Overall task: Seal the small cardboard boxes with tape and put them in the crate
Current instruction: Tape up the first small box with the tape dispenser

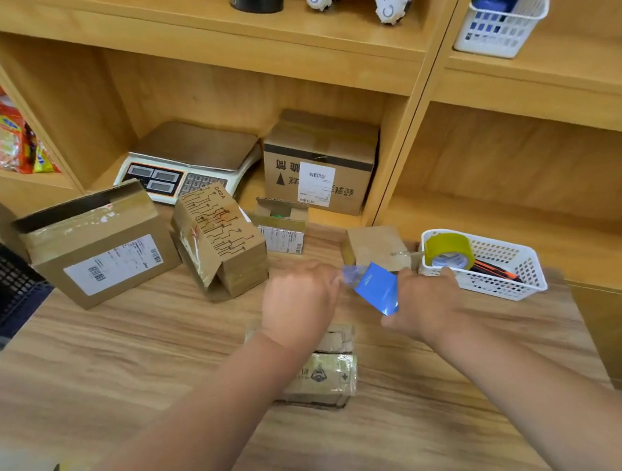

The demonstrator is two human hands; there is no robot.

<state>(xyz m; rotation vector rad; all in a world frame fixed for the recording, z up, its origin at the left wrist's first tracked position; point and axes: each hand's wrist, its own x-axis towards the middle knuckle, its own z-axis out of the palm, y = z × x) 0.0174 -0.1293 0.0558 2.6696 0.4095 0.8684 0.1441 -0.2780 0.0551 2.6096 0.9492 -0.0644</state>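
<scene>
Two pinches, left grip (301, 301) and right grip (425, 300) each nipping one end of blue plastic packet (378, 289), raised clear above small cardboard box (326, 377) near bench (86, 374) front edge, presumably to tear it open unobstructed.

The surface (124, 370) is streaked light-brown wood grain, and the shelves (208, 77) are honey-yellow. The cardboard is brown throughout. The left box (83, 236) bears a white label (113, 264) with black barcodes. The middle box (219, 222) has a dark circuit-line print with red marks, the back box (346, 143) a black band and black print, and the near box (324, 376) dark print. The packet (378, 285) is bright blue. The roll (447, 248) is olive-yellow with a blue-white core. The basket (516, 271) is white lattice, the crate (3, 279) a black grid, and the snacks (4, 141) are red and yellow.
</scene>
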